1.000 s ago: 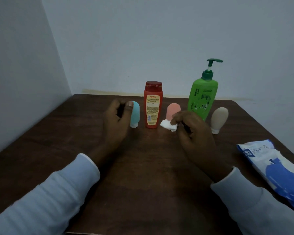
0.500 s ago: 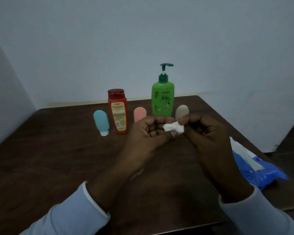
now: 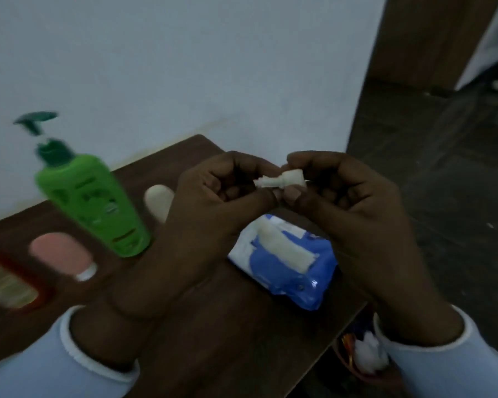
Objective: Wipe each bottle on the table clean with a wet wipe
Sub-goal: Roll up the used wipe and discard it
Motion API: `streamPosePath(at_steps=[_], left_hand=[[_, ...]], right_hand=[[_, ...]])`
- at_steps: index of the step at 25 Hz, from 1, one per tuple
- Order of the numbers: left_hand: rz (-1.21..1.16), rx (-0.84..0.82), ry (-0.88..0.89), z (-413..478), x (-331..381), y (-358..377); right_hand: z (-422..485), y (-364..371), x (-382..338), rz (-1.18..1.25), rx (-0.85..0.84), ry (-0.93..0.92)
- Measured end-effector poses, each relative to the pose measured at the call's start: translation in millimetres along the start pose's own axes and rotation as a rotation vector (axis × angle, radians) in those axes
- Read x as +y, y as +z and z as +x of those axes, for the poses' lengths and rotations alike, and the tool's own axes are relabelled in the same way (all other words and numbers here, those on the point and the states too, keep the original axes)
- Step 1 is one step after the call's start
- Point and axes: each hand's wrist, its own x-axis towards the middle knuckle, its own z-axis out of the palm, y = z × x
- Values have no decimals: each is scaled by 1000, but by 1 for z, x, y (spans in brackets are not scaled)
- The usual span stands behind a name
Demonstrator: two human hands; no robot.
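Both forearms reach forward in pale blue sleeves (image 3: 41, 366), wrists bare, and the two hands meet fingertip to fingertip. The left grip (image 3: 213, 216), back of the hand up, curls its fingers and pinches the thin end of a twisted wipe (image 3: 282, 179); the right grip (image 3: 357, 214) pinches the thicker end between thumb and forefinger, its other fingers curled

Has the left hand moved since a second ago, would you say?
Yes: the left hand crossed rightward past the green pump bottle, to the wet wipe.
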Motion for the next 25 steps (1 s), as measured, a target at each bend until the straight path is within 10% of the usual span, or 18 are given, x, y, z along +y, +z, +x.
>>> streamPosePath(at_steps=[12, 25], left_hand=[[-548, 96, -1090, 14, -36, 248], [-233, 200, -1417, -87, -304, 317]], right_hand=[[-44, -140, 15, 186, 945, 518], [-160, -196, 250, 590, 1495, 1030]])
